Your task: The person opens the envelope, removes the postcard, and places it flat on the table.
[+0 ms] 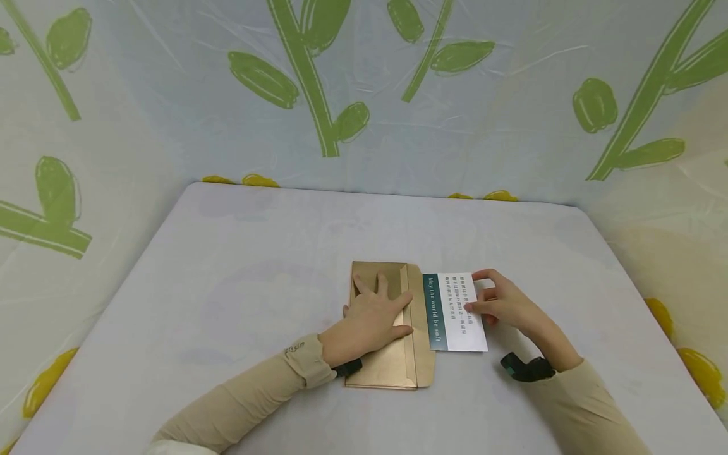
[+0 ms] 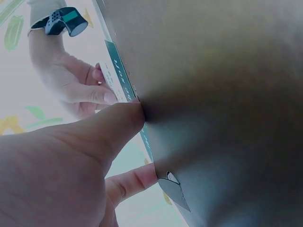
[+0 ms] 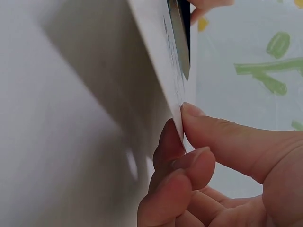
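The right hand [image 3: 201,165] pinches the card [image 3: 158,47] by its edge, thumb [image 3: 227,137] on the printed face, fingers [image 3: 165,146] behind. The card's edge stands raised off the pale worktop [image 3: 42,142], on which a broad shadow [image 3: 104,61] falls. Past the print [image 3: 171,52] runs a dark strip [image 3: 186,28], too unclear to name. Part of the left hand [image 3: 208,4] shows at the top; green leaves [image 3: 279,45] and a yellow patch [image 3: 202,23] mark the backdrop [image 3: 236,104].

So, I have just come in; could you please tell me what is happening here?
A person's left hand rests with spread fingers on a gold envelope. The right hand pinches the far-right edge of a white card with a dark green band, holding that edge off the table. The card's banded end is at the envelope's open flap; the printed side remains visible outside.
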Demonstrator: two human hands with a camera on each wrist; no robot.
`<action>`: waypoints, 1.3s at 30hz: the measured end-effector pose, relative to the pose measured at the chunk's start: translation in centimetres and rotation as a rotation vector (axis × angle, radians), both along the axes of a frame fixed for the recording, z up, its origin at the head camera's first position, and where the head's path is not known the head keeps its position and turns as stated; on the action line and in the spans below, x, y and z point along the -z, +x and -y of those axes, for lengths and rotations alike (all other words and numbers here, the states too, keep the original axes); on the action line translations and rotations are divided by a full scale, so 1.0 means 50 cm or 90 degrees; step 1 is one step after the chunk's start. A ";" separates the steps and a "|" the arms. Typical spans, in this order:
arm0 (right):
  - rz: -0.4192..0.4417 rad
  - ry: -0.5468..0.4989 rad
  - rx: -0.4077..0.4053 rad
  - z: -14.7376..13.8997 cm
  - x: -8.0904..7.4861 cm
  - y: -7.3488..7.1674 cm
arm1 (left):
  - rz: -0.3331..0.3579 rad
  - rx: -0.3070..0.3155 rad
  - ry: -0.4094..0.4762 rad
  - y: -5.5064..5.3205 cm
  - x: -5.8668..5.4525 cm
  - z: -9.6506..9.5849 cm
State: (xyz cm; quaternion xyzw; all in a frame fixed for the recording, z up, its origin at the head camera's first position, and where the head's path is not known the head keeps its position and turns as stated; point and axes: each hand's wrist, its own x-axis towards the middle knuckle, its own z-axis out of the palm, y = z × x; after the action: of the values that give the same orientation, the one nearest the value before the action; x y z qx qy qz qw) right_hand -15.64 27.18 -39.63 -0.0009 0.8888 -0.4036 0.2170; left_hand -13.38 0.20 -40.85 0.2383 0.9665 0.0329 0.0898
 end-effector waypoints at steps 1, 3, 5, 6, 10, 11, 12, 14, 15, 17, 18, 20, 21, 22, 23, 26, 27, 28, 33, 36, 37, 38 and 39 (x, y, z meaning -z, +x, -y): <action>-0.001 0.002 0.002 -0.004 -0.001 0.001 | 0.000 0.001 0.001 0.000 0.000 0.000; -0.005 0.010 0.004 -0.014 -0.003 0.002 | 0.000 0.001 0.002 -0.001 0.000 0.001; -0.010 0.018 0.006 -0.023 -0.005 0.004 | -0.001 0.003 0.002 0.000 0.000 0.001; -0.013 0.021 0.007 -0.028 -0.007 0.005 | -0.002 0.004 0.001 0.000 0.000 0.001; -0.020 0.020 0.005 -0.049 -0.006 0.005 | 0.000 0.001 0.000 -0.001 0.000 0.000; -0.019 0.020 0.006 -0.053 -0.005 0.004 | 0.002 0.000 -0.001 -0.001 0.000 0.000; -0.017 0.019 0.008 -0.058 -0.004 0.003 | 0.004 -0.002 -0.002 -0.001 0.000 0.000; -0.014 0.021 0.007 -0.065 -0.001 0.002 | 0.005 -0.002 -0.006 -0.001 -0.001 0.000; -0.015 0.022 0.003 -0.069 0.000 0.002 | 0.005 -0.001 -0.007 -0.001 -0.001 0.000; -0.014 0.029 0.001 -0.075 0.002 0.001 | 0.004 0.003 -0.010 0.000 -0.002 0.000; -0.014 0.031 0.000 -0.077 0.002 0.001 | 0.003 0.005 -0.012 0.000 -0.002 0.000; -0.016 0.042 -0.003 -0.081 0.003 0.001 | -0.001 0.008 -0.013 0.001 -0.003 0.000; -0.016 0.051 -0.002 -0.081 0.004 0.001 | -0.004 0.009 -0.014 0.001 -0.003 0.001; -0.015 0.063 0.003 -0.080 0.004 0.001 | -0.005 0.010 -0.016 0.001 -0.004 0.001; -0.015 0.077 0.006 -0.079 0.004 0.002 | -0.004 0.010 -0.017 0.002 -0.003 0.001; -0.026 0.128 0.006 -0.075 0.002 0.003 | -0.004 0.010 -0.021 0.001 -0.002 0.002; -0.029 0.142 0.007 -0.072 0.001 0.004 | -0.003 0.008 -0.021 0.001 -0.002 0.003; -0.034 0.158 0.005 -0.070 -0.001 0.005 | 0.000 0.006 -0.020 0.001 -0.001 0.003; -0.057 0.246 -0.010 -0.059 -0.009 0.013 | 0.010 0.003 -0.017 0.001 -0.002 0.003; -0.065 0.298 -0.007 -0.051 -0.014 0.019 | 0.017 0.002 -0.015 0.001 -0.003 0.003; -0.067 0.312 -0.003 -0.048 -0.016 0.021 | 0.020 0.000 -0.015 0.001 -0.003 0.003; -0.071 0.323 0.000 -0.045 -0.017 0.023 | 0.020 -0.001 -0.017 0.001 -0.002 0.003; -0.077 0.330 0.002 -0.042 -0.019 0.025 | 0.019 -0.001 -0.022 0.001 -0.003 0.003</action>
State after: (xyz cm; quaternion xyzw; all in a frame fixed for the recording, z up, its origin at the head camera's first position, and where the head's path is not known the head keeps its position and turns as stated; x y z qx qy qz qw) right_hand -14.38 29.26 -38.69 0.0320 0.9739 -0.1623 0.1556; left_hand -13.33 0.07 -40.72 0.2354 0.9656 0.0197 0.1084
